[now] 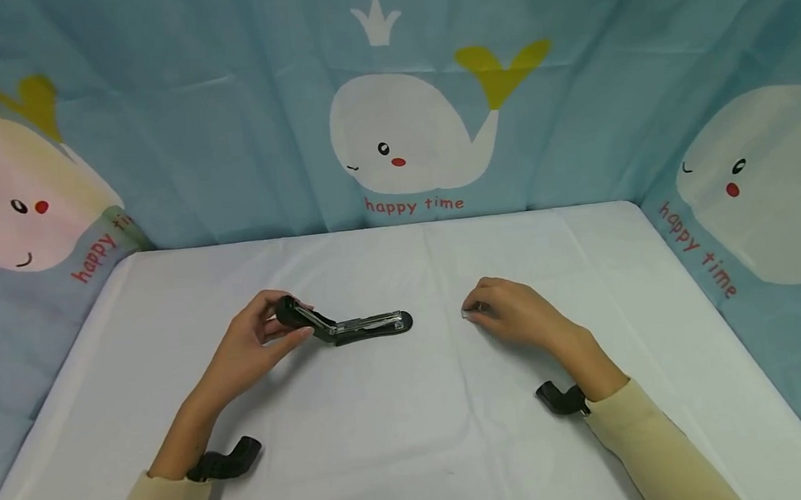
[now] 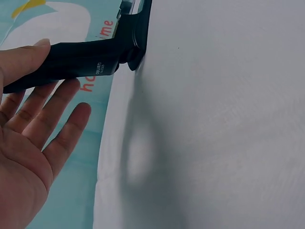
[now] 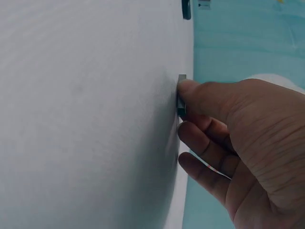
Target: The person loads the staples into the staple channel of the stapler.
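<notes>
A black stapler (image 1: 373,330) lies hinged open on the white table, its metal staple channel facing up. My left hand (image 1: 251,338) grips the raised top half between thumb and fingers, while the lower half reaches right along the cloth. From the left wrist view, the thumb presses one side of the stapler (image 2: 83,59) and the fingers support the other. To the right, apart from the stapler, my right hand (image 1: 516,311) pinches a small silvery strip of staples (image 3: 181,104) close to the tabletop. Its thumb and fingertips partly cover the strip.
White cloth covers the table (image 1: 387,426). Behind and at both sides hangs a blue curtain (image 1: 221,162) with printed whales. A black wrist camera mount (image 1: 226,460) sits on the left wrist, and another mount (image 1: 560,399) on the right.
</notes>
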Demonstrator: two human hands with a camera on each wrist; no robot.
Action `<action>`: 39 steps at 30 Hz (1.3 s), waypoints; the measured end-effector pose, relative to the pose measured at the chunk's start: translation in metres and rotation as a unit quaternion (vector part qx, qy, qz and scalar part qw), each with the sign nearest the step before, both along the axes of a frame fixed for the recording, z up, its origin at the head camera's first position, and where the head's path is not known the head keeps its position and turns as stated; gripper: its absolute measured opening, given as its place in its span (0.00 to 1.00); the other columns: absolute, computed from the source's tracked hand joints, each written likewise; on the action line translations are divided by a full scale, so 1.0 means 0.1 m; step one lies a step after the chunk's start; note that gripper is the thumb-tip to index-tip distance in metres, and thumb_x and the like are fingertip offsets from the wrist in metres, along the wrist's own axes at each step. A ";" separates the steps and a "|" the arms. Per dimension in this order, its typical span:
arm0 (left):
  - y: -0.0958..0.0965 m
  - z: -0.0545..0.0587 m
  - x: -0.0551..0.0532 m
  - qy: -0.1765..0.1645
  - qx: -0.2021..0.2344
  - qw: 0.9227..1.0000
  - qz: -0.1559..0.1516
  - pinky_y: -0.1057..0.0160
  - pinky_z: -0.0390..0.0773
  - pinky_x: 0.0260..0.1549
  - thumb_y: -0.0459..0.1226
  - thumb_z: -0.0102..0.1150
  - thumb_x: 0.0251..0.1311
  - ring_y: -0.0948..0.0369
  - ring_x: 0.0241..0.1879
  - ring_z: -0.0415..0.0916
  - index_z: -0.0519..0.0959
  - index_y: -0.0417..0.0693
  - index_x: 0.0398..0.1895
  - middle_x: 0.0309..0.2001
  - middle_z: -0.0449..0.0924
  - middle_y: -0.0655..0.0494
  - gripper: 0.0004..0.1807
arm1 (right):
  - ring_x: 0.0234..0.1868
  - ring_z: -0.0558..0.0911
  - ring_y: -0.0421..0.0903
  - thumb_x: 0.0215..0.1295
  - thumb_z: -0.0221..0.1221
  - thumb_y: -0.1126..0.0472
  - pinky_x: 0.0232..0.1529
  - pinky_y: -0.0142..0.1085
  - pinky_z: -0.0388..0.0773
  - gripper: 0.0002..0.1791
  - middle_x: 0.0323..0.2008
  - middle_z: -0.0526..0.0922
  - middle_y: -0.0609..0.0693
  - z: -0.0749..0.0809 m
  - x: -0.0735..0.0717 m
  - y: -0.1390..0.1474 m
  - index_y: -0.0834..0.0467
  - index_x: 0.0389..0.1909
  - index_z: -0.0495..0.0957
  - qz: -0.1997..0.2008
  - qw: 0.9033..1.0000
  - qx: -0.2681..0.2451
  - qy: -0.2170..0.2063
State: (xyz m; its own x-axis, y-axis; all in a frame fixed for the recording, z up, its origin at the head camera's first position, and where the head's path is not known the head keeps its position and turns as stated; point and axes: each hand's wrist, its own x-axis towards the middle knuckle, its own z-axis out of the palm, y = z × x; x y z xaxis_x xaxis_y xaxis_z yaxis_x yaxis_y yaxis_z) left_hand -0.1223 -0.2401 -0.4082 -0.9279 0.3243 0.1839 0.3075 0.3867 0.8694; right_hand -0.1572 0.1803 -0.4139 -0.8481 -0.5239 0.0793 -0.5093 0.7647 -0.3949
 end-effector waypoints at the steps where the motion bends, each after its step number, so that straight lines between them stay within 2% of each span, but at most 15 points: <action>1: 0.00 0.00 0.00 -0.005 0.004 1.000 -0.001 0.74 0.84 0.49 0.34 0.67 0.63 0.70 0.47 0.85 0.70 0.45 0.61 0.58 0.80 0.45 0.25 | 0.41 0.83 0.39 0.67 0.66 0.58 0.47 0.37 0.83 0.07 0.40 0.85 0.42 0.00 0.01 0.00 0.51 0.44 0.87 -0.002 1.000 0.002 0.000; 4: 0.01 -0.01 0.00 -0.020 0.019 1.000 0.001 0.73 0.84 0.50 0.34 0.67 0.63 0.70 0.50 0.84 0.70 0.46 0.61 0.59 0.80 0.45 0.25 | 0.41 0.83 0.40 0.67 0.66 0.58 0.47 0.37 0.83 0.06 0.40 0.85 0.43 0.01 0.01 0.01 0.51 0.43 0.87 0.000 1.000 0.007 0.005; 11: 0.01 -0.05 0.00 -0.032 0.054 0.998 0.000 0.72 0.84 0.51 0.33 0.67 0.63 0.68 0.53 0.83 0.70 0.44 0.62 0.61 0.77 0.35 0.25 | 0.42 0.83 0.41 0.68 0.65 0.58 0.46 0.37 0.83 0.05 0.40 0.85 0.44 -0.01 -0.01 -0.01 0.52 0.42 0.86 0.012 0.999 0.017 0.027; 17: 0.01 -0.04 -0.01 -0.032 0.058 0.998 0.006 0.73 0.84 0.51 0.34 0.68 0.63 0.69 0.53 0.83 0.70 0.45 0.62 0.60 0.78 0.42 0.26 | 0.40 0.82 0.42 0.68 0.65 0.60 0.44 0.37 0.82 0.05 0.39 0.84 0.45 0.00 -0.03 -0.04 0.53 0.42 0.85 0.023 0.998 0.024 0.055; 22: 0.02 -0.03 0.00 -0.035 0.054 0.998 0.008 0.73 0.84 0.50 0.34 0.68 0.63 0.70 0.52 0.83 0.71 0.46 0.61 0.59 0.79 0.44 0.25 | 0.41 0.81 0.41 0.69 0.64 0.59 0.45 0.37 0.82 0.05 0.40 0.83 0.45 0.01 -0.02 -0.11 0.53 0.43 0.85 0.026 0.998 0.015 0.048; 33: 0.05 -0.03 -0.03 -0.022 0.058 0.998 0.006 0.72 0.85 0.50 0.31 0.68 0.61 0.69 0.51 0.83 0.71 0.45 0.60 0.58 0.80 0.42 0.25 | 0.46 0.81 0.43 0.69 0.64 0.59 0.49 0.38 0.82 0.06 0.42 0.83 0.44 0.13 -0.09 -0.36 0.52 0.44 0.84 0.048 0.997 -0.005 0.060; 39: 0.06 -0.04 -0.01 -0.025 0.054 0.998 0.013 0.73 0.84 0.49 0.29 0.68 0.61 0.70 0.51 0.83 0.70 0.40 0.62 0.58 0.80 0.44 0.26 | 0.42 0.80 0.41 0.69 0.64 0.59 0.45 0.36 0.82 0.06 0.41 0.83 0.44 0.14 -0.11 -0.49 0.53 0.44 0.84 0.068 0.996 -0.009 0.062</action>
